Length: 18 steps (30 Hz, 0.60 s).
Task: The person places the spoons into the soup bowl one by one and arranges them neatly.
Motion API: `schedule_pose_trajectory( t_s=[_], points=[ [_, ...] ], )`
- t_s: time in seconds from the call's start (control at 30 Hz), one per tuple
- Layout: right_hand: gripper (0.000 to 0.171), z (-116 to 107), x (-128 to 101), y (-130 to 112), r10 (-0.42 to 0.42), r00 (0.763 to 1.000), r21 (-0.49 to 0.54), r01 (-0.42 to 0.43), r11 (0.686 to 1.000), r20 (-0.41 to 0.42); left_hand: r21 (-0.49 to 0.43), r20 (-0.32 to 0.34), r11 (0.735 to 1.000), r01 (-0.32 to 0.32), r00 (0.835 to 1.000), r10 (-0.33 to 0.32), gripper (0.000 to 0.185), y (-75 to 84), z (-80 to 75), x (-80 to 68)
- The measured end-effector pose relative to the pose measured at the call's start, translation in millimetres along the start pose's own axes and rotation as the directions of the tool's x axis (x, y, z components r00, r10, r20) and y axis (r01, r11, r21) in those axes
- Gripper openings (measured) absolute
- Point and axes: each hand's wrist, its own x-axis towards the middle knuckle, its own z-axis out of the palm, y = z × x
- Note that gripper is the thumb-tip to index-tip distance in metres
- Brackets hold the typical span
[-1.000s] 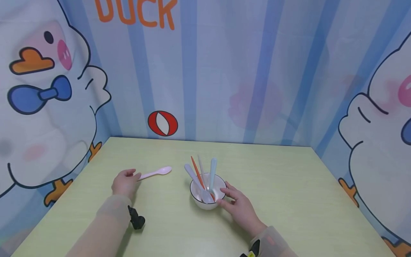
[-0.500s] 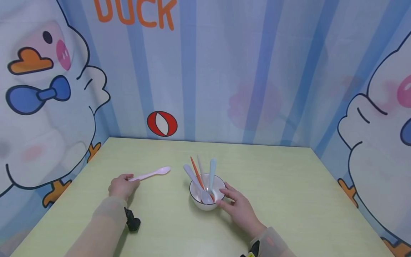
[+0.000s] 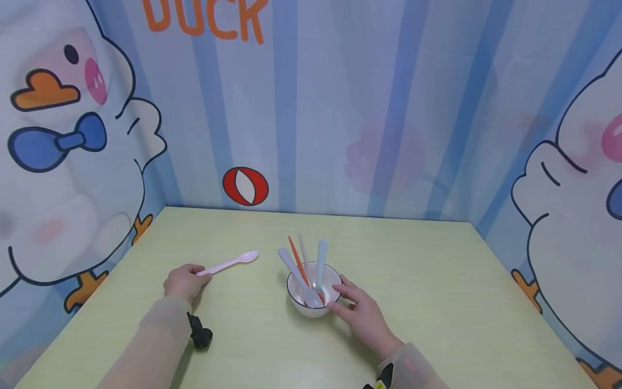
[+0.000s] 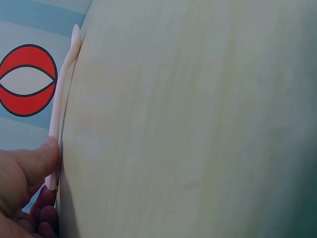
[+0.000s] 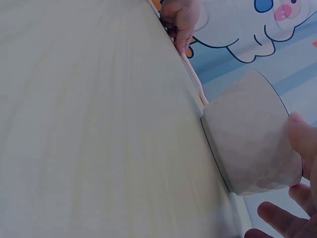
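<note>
A pale pink spoon [image 3: 230, 263] lies on the light green table [image 3: 437, 302], bowl end pointing right. My left hand [image 3: 196, 273] pinches its handle end. The left wrist view shows my thumb [image 4: 34, 161] pressed on the pink spoon [image 4: 62, 94]. A white bowl [image 3: 313, 310] with a dark rim stands at the table's middle and holds several spoons: lavender, orange, grey and light blue. My right hand [image 3: 342, 300] rests against the bowl's right side, thumb by the rim and fingers fairly straight. In the right wrist view the bowl [image 5: 247, 144] sits between my thumb [image 5: 301, 141] and fingers.
Blue striped walls with duck cartoons and a red ball print [image 3: 245, 186] close in the table on three sides. A black camera mount [image 3: 200, 335] sits on my left wrist.
My left hand has closed its fingers on the pink spoon's handle and shifted slightly left. The right hand and the bowl have stayed put.
</note>
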Motion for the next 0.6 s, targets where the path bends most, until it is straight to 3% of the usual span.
schedule_pose_trajectory(
  t_s=[0.27,0.6],
  points=[
    [0.044,0.7,0.5,-0.6,0.01,1.0,0.003,-0.01,1.0,0.003,0.057,-0.013,0.998,-0.029,0.999,0.03,0.038,-0.4,0.9,-2.4],
    [0.044,1.5,0.1,-1.9,0.022,1.0,-0.012,-0.022,1.0,-0.005,0.06,-0.013,0.998,-0.023,1.0,0.024,0.038,-3.1,4.0,1.5]
  ],
)
